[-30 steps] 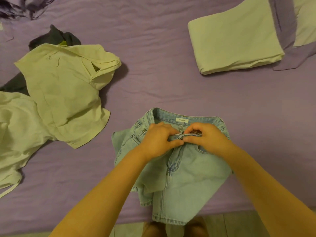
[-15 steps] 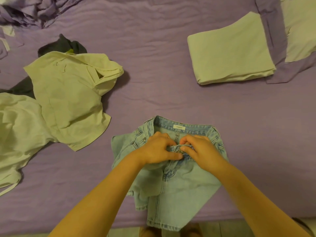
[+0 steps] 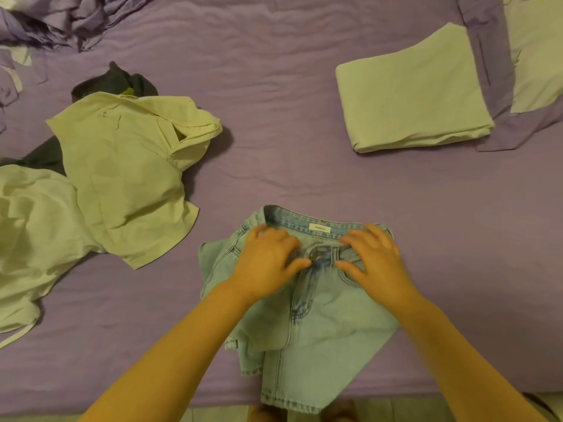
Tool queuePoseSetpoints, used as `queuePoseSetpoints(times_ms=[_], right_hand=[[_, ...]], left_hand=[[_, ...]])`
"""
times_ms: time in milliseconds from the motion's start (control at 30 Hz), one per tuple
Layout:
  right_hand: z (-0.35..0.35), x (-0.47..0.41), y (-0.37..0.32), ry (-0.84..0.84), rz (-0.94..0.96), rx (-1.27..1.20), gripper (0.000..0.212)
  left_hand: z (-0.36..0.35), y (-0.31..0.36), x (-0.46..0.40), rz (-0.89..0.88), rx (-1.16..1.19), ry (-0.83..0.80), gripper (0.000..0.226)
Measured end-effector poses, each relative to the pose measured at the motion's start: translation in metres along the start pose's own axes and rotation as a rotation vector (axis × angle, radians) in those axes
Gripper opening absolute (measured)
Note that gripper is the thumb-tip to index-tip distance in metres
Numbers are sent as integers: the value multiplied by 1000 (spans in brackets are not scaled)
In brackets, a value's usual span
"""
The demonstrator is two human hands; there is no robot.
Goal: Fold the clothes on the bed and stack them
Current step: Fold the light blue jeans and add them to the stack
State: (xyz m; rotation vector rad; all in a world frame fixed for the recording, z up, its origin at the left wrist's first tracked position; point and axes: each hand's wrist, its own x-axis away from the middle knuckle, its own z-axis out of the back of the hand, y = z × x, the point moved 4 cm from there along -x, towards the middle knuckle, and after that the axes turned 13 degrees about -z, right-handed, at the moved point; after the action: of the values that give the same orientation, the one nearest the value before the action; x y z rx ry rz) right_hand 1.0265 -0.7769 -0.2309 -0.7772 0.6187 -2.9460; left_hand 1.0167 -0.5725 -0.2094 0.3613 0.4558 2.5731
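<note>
Denim, light blue, lies at the near edge of the bed [image 3: 304, 86]: one pair of denim shorts [image 3: 320, 324], with the waistband on the far side and the leg hems hanging toward the person. So the long axis of the shorts runs straight away from the person, and both hands are on the waistband end. The left hand [image 3: 268, 260] rests flat on the left side of the fly, its fingers spread and a little blurred; the right hand [image 3: 374, 260] rests flat on the right side, fingers also spread, pinching nothing. The metal button [image 3: 313, 254] sits between the two thumbs. Both hands are equally near, so I judge that a fold across the fly line, one half over the other, is the likely next move, and either hand could lead it. One folded pale green garment [image 3: 411, 89] lies far right, well apart. On the left I count two unfolded pale green garments [image 3: 122, 172] and one dark garment [image 3: 122, 80] partly under them.
</note>
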Motion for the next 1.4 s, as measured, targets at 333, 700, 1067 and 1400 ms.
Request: queuePoseSetpoints(times_ms=[333, 700, 1067, 1400], right_hand=[[-35, -16, 61, -29, -430, -357, 86], [6, -9, 24, 34, -415, -778, 18], [176, 14, -90, -29, -242, -1237, 18], [380, 82, -186, 291, 79, -1290, 10]], left_hand=[[-30, -97, 3, 628, 466, -11, 79], [23, -75, 2, 688, 633, 159, 24], [227, -24, 24, 527, 480, 711, 19], [415, 24, 49, 316, 604, 988, 24]])
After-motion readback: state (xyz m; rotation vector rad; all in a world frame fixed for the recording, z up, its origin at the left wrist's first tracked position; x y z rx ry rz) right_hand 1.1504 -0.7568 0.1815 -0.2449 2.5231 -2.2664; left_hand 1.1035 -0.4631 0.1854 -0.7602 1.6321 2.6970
